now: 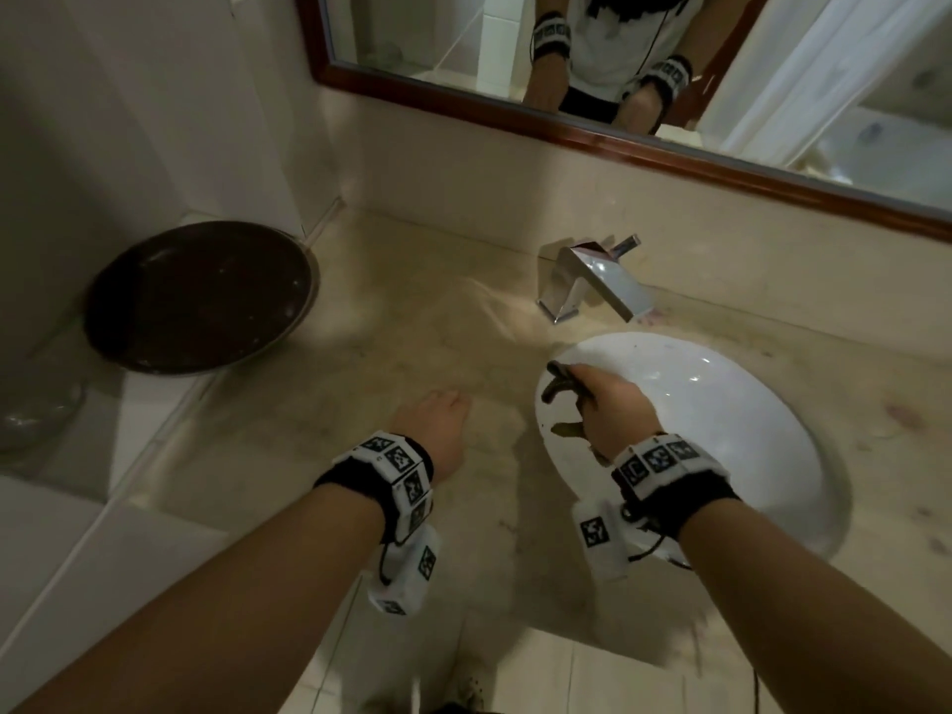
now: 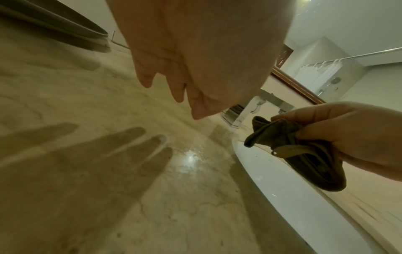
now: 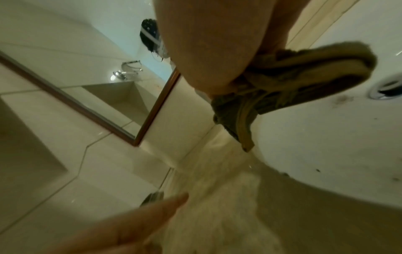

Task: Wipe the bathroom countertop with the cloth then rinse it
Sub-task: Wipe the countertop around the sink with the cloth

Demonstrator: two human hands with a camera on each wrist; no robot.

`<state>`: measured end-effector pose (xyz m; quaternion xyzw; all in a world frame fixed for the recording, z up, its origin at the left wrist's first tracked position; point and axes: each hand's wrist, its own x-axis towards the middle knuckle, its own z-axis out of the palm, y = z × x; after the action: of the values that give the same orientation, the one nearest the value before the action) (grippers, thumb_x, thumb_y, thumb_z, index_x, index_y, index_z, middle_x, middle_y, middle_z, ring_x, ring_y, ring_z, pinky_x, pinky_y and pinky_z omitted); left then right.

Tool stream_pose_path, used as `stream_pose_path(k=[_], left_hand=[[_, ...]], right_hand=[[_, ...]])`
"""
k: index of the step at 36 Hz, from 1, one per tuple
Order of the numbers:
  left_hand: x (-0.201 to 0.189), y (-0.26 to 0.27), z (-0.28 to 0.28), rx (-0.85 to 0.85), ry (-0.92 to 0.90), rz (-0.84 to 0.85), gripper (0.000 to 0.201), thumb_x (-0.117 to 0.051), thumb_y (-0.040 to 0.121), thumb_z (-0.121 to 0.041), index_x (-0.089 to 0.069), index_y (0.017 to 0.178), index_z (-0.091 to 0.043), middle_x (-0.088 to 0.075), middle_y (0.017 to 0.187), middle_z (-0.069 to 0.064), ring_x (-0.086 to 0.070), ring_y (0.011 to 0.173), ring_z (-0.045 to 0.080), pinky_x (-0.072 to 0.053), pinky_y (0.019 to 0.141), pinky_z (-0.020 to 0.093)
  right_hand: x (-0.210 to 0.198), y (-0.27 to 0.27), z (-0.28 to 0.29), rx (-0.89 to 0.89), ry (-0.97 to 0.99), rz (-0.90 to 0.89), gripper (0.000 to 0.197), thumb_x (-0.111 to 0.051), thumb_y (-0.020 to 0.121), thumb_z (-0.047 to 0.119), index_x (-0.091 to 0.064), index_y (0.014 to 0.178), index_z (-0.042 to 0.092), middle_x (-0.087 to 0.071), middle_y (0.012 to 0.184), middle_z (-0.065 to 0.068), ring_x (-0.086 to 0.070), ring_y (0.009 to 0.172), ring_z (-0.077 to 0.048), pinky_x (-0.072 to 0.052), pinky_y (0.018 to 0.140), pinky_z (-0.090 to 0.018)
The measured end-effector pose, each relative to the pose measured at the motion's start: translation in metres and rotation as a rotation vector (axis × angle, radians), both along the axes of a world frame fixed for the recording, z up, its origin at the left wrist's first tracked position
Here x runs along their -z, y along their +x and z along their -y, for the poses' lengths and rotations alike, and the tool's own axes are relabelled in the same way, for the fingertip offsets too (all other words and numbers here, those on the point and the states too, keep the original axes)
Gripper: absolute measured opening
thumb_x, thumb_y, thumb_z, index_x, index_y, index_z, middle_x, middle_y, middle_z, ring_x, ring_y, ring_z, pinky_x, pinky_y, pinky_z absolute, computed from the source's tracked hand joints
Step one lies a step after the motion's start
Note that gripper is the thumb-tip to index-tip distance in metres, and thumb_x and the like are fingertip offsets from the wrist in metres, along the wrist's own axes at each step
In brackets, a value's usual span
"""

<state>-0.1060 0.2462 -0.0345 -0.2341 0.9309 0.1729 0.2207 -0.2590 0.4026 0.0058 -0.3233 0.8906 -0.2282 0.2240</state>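
My right hand (image 1: 605,404) grips a bunched dark olive cloth (image 1: 559,382) over the left rim of the white sink (image 1: 731,399). In the right wrist view the cloth (image 3: 293,77) hangs from my fist above the basin, near the drain (image 3: 386,88). My left hand (image 1: 440,414) hovers empty just above the beige stone countertop (image 1: 402,342), left of the sink. In the left wrist view its fingers (image 2: 180,89) point down, relaxed, and cast a spread shadow on the countertop (image 2: 108,171). That view also shows the cloth (image 2: 304,154) in my right hand (image 2: 348,134).
A chrome faucet (image 1: 592,280) stands behind the sink. A dark round pan (image 1: 201,296) leans on the ledge at the far left. A wood-framed mirror (image 1: 644,141) runs along the back wall. The countertop's front edge drops to a tiled floor (image 1: 566,677).
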Motion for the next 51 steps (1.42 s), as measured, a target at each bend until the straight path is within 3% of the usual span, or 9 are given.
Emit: stream_pose_path(k=[5,16,21,25,34,37,41,46,51], left_hand=[[0.002,0.012,-0.009,0.009,-0.005,0.025,0.057,-0.034,0.100,-0.021,-0.013,0.152,-0.020,-0.004,0.161,-0.002,-0.008,0.148,0.020,-0.017,0.118,0.047],[0.009,0.063,-0.029,0.065,0.086,-0.094,0.067,-0.039,0.096,-0.014,-0.006,0.153,-0.015,-0.001,0.162,0.002,-0.006,0.149,0.019,-0.014,0.120,0.039],[0.013,0.070,-0.033,0.094,0.078,-0.136,0.066,-0.038,0.095,-0.011,-0.008,0.153,-0.012,-0.005,0.161,0.005,-0.009,0.148,0.019,-0.012,0.121,0.034],[0.013,0.078,-0.035,0.087,0.039,-0.108,0.064,-0.037,0.096,-0.013,-0.007,0.153,-0.012,-0.003,0.161,0.005,-0.007,0.148,0.019,-0.014,0.120,0.037],[0.020,0.090,-0.040,0.129,0.051,-0.078,0.063,-0.035,0.098,-0.017,-0.006,0.153,-0.013,-0.002,0.162,0.002,-0.006,0.149,0.017,-0.014,0.121,0.034],[0.019,0.091,-0.043,0.141,0.048,-0.079,0.062,-0.034,0.098,-0.017,-0.007,0.153,-0.013,-0.002,0.162,0.003,-0.006,0.149,0.017,-0.014,0.121,0.034],[0.020,0.090,-0.044,0.141,0.029,-0.123,0.056,-0.029,0.100,-0.021,-0.013,0.152,-0.010,-0.010,0.161,0.006,-0.012,0.148,0.018,-0.013,0.120,0.031],[0.021,0.087,-0.039,0.153,0.011,-0.066,0.062,-0.036,0.096,-0.018,-0.011,0.153,-0.012,-0.007,0.161,0.004,-0.011,0.148,0.018,-0.016,0.120,0.034],[0.021,0.086,-0.035,0.120,0.024,-0.068,0.063,-0.037,0.096,-0.014,-0.011,0.153,-0.012,-0.006,0.161,0.004,-0.010,0.148,0.019,-0.016,0.120,0.035]], right_hand=[[0.017,0.039,-0.007,-0.246,0.137,-0.156,0.062,-0.048,0.090,-0.002,-0.033,0.146,0.020,-0.030,0.154,0.002,-0.028,0.142,-0.017,-0.019,0.119,-0.028],[0.020,0.094,-0.028,-0.335,0.110,-0.205,0.060,-0.039,0.093,-0.001,-0.021,0.149,0.013,-0.014,0.158,-0.001,-0.013,0.146,-0.015,-0.006,0.116,-0.021],[0.023,0.107,-0.043,-0.384,-0.067,-0.318,0.060,-0.059,0.076,-0.009,-0.047,0.134,-0.001,-0.044,0.143,-0.019,-0.040,0.134,-0.038,-0.037,0.107,-0.052],[0.048,0.130,-0.053,-0.580,0.027,-0.432,0.079,-0.088,0.056,0.007,-0.054,0.127,0.002,-0.058,0.129,-0.018,-0.055,0.118,-0.042,-0.050,0.087,-0.056],[0.088,0.167,-0.074,-0.751,0.294,-0.253,0.069,-0.034,0.094,0.005,-0.004,0.151,0.029,0.005,0.158,0.011,0.022,0.135,-0.011,0.005,0.119,-0.043],[0.086,0.154,-0.073,-0.790,0.315,-0.247,0.076,-0.041,0.089,0.002,-0.006,0.151,0.030,0.003,0.158,0.014,0.015,0.141,-0.009,0.001,0.120,-0.040],[0.097,0.129,-0.071,-0.843,0.344,-0.331,0.102,-0.080,0.063,0.032,-0.025,0.148,0.025,-0.015,0.155,0.011,-0.009,0.143,-0.015,-0.013,0.117,-0.041],[0.096,0.101,-0.070,-0.636,0.204,-0.259,0.074,-0.065,0.079,0.016,-0.032,0.145,0.024,-0.024,0.153,0.006,-0.009,0.144,-0.021,-0.018,0.118,-0.048],[0.084,0.068,-0.068,-0.452,0.332,-0.170,0.100,-0.079,0.069,0.016,-0.020,0.149,0.021,-0.002,0.153,0.010,0.000,0.141,-0.009,-0.004,0.119,-0.030]])
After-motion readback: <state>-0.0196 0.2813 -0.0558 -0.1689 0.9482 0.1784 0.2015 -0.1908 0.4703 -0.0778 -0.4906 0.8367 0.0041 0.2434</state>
